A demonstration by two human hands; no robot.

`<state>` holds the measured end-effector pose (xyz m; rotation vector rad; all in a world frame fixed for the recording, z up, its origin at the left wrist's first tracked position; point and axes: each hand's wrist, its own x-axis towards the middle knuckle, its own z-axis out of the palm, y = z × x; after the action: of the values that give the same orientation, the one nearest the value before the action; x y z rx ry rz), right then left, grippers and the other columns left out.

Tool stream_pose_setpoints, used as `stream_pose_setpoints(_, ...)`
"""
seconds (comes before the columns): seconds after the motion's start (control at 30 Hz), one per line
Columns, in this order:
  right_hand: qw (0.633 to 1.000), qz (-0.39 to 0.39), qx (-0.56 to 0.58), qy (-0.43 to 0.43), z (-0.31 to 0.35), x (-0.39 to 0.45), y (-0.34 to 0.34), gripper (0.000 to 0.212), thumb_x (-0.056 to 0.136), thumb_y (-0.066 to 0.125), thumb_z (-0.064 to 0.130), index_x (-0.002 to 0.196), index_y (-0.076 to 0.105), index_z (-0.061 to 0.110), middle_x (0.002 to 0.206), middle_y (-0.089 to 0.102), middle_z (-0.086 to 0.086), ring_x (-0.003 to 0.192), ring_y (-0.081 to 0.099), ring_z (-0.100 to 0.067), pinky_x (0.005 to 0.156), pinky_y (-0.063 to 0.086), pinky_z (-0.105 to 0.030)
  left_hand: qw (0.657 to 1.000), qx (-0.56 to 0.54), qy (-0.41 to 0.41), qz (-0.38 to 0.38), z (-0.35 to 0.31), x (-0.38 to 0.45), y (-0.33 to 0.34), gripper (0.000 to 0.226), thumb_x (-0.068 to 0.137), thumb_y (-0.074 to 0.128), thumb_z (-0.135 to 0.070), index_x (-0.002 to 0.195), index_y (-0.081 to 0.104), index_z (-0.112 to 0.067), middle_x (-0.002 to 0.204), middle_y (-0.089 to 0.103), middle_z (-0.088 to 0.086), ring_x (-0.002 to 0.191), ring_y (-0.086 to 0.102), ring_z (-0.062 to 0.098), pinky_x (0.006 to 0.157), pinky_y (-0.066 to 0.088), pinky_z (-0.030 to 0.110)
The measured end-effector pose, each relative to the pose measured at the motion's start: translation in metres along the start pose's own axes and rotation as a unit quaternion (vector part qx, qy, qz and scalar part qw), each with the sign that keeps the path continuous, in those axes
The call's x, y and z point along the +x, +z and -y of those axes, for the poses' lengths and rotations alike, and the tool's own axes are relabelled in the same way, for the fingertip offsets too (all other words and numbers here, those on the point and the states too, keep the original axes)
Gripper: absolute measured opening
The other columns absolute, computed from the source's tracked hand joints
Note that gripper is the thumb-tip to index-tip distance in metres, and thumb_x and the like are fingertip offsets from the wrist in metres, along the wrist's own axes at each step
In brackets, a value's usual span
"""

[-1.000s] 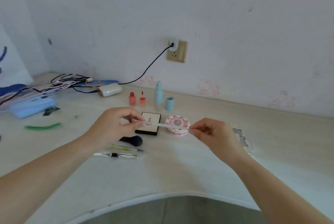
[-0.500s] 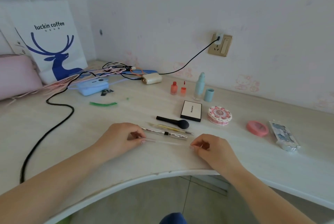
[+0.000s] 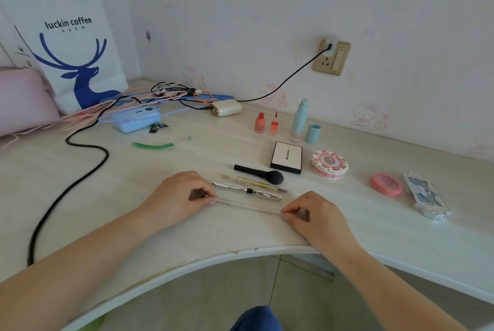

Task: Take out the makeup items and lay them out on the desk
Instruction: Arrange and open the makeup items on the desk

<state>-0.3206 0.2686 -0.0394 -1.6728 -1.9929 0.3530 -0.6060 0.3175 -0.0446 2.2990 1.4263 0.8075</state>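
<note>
A thin clear makeup stick (image 3: 247, 206) lies on the desk (image 3: 187, 226) near its front edge. My left hand (image 3: 177, 197) pinches its left end and my right hand (image 3: 312, 214) pinches its right end. Just behind it lie a silver tube (image 3: 247, 191), a yellow-green pen (image 3: 256, 183) and a black brush (image 3: 260, 171). Further back are a black-edged white compact (image 3: 286, 157), a round pink case (image 3: 329, 164), two red bottles (image 3: 266, 122) and a teal bottle (image 3: 298, 120) with its cap (image 3: 312, 133). A pink round case (image 3: 386, 184) and a blue-white packet (image 3: 426, 198) lie at the right.
A thick black cable (image 3: 66, 191) snakes across the left of the desk. Tangled cords, a blue device (image 3: 136, 118) and a cream charger (image 3: 226, 107) sit at the back left. A white paper bag (image 3: 66, 44) and a pink pouch (image 3: 24, 101) stand at the far left.
Both hands brought the clear stick down from in front of the compact to the desk, just before the silver tube. In the last half second they barely moved.
</note>
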Motion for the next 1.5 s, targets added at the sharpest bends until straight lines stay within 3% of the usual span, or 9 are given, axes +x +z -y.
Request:
stream_pose_setpoints(0.1,1.000,-0.010,0.020,-0.005,-0.001,-0.003,0.000,0.009,0.083,0.067,0.027,0.088,0.069,0.034,0.086,0.055,0.019,0.068,0.049,0.007,0.061,0.036,-0.007,1.000,-0.005,-0.002,0.001,0.000,-0.001,-0.001,0.013,0.066,0.065,-0.055,0.076,0.057,-0.057,0.085,0.063,-0.019,0.091,0.057,-0.003,0.076,0.044,0.009)
stream_pose_setpoints(0.37,0.979,-0.128,0.156,0.035,-0.013,0.028,-0.035,0.022,0.088,0.061,0.012,0.091,0.065,0.034,0.097,0.061,0.014,0.084,0.056,0.005,0.071,0.041,-0.008,0.994,-0.073,-0.029,-0.073,-0.019,0.038,-0.018,0.029,0.082,0.068,-0.016,0.087,0.062,-0.043,0.094,0.064,-0.017,0.093,0.056,-0.005,0.081,0.040,0.012)
stream_pose_setpoints(0.47,0.991,-0.133,0.007,-0.021,-0.021,0.059,-0.047,0.026,0.086,0.062,0.011,0.107,0.068,0.027,0.108,0.061,0.004,0.104,0.057,-0.016,0.091,0.042,-0.029,0.998,-0.049,-0.020,-0.034,-0.038,0.075,-0.015,0.023,0.085,0.065,-0.015,0.100,0.066,-0.033,0.103,0.066,-0.012,0.093,0.058,-0.003,0.083,0.039,0.016)
stream_pose_setpoints(0.6,0.959,0.030,-0.280,-0.019,-0.022,0.091,-0.050,0.052,0.088,0.054,0.043,0.137,0.041,0.032,0.142,0.043,0.006,0.142,0.022,-0.018,0.115,0.005,-0.052,0.994,0.047,-0.067,0.072,-0.054,0.124,0.010,0.044,0.087,0.062,-0.032,0.128,0.057,-0.017,0.133,0.056,0.002,0.123,0.049,0.016,0.097,0.032,0.018)
stream_pose_setpoints(0.73,0.921,0.091,-0.375,-0.058,-0.029,0.113,-0.043,0.057,0.088,0.045,0.056,0.139,0.036,0.031,0.140,0.046,0.003,0.144,0.016,-0.020,0.109,-0.011,-0.062,0.970,0.134,-0.122,0.161,-0.059,0.166,0.044,0.059,0.085,0.054,-0.054,0.133,0.051,-0.019,0.142,0.048,0.004,0.132,0.041,0.026,0.109,0.035,0.037)
stream_pose_setpoints(0.87,0.910,0.092,-0.399,-0.069,-0.039,0.127,-0.033,0.054,0.089,0.037,0.060,0.134,0.040,0.029,0.124,0.058,-0.001,0.135,0.034,-0.024,0.105,-0.017,-0.064,0.961,0.171,-0.110,0.187,-0.058,0.184,0.067,0.045,0.080,0.048,-0.065,0.095,0.063,-0.026,0.104,0.063,0.005,0.110,0.055,0.028,0.091,0.046,0.037)
stream_pose_setpoints(1.0,0.917,0.085,-0.383,-0.078,-0.049,0.131,-0.027,0.047,0.093,0.032,0.055,0.129,0.043,0.027,0.112,0.061,-0.003,0.124,0.045,-0.025,0.107,-0.015,-0.063,0.963,0.171,-0.105,0.180,-0.055,0.190,0.084,0.054,0.085,0.044,-0.060,0.126,0.057,-0.026,0.119,0.058,0.009,0.129,0.038,0.033,0.112,0.027,0.040)
stream_pose_setpoints(1.27,0.951,-0.011,-0.293,-0.096,-0.049,0.130,-0.014,0.046,0.095,0.044,0.038,0.139,0.036,0.026,0.129,0.058,0.000,0.136,0.034,-0.021,0.113,-0.006,-0.057,0.992,-0.074,-0.093,0.044,-0.078,0.172,0.073,0.035,0.090,0.057,-0.019,0.125,0.054,-0.017,0.121,0.063,0.001,0.109,0.058,0.019,0.084,0.047,0.027)
stream_pose_setpoints(1.5,0.979,-0.101,-0.118,-0.131,-0.027,0.117,-0.034,0.041,0.090,0.058,0.034,0.130,0.052,0.031,0.122,0.061,0.002,0.115,0.054,-0.021,0.109,0.031,-0.047,0.894,-0.420,-0.157,-0.014,-0.078,0.157,0.038,0.037,0.096,0.045,-0.007,0.131,0.052,-0.018,0.117,0.064,0.010,0.107,0.063,0.026,0.081,0.057,0.039)
